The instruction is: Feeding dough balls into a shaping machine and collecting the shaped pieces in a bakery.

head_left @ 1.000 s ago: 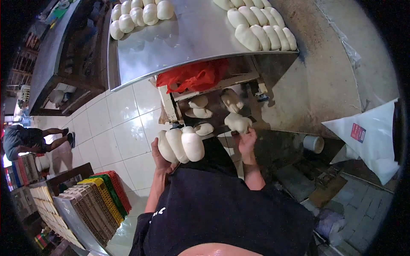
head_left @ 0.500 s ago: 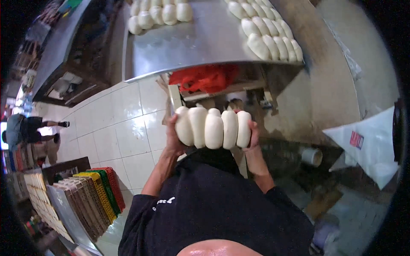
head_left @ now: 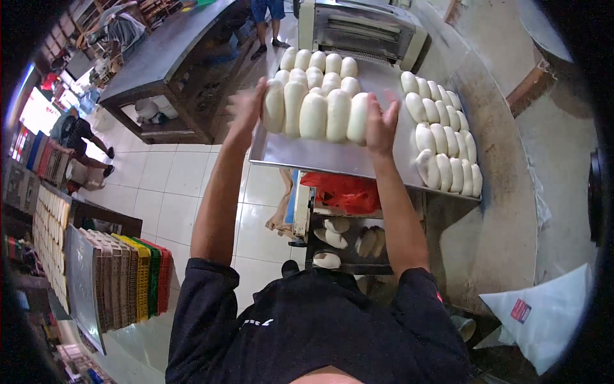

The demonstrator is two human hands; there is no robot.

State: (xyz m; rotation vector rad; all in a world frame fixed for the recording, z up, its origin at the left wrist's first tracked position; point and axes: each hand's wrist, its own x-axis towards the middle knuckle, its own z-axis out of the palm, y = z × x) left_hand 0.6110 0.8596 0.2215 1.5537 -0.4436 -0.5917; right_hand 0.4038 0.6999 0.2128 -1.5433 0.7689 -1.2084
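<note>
A row of several smooth, pale, oblong dough pieces [head_left: 313, 116], pressed side by side, is over the near part of a metal tray [head_left: 320, 152]. My left hand [head_left: 248, 110], smeared by motion, lies along the row's left end. At the right end, my right hand [head_left: 382, 125] is against the last piece, with its thumb side up. Between them the hands hold the row, which partly covers the dough rows [head_left: 318, 62] behind it. More rows of dough [head_left: 440, 141] stand on the tray's right side.
Beyond the tray stands a machine with rollers [head_left: 361, 32]. Red plastic [head_left: 345, 192] hangs under the tray's near edge, above loose dough pieces [head_left: 332, 238]. To the left are a dark table [head_left: 173, 48], stacked crates [head_left: 137, 275] and a person [head_left: 77, 134]; another person's legs [head_left: 268, 25] are at the back.
Both my hands have moved forward, away from my body, carrying the dough row from in front of my chest to over the tray. The view has shifted, showing more of the machine behind.
</note>
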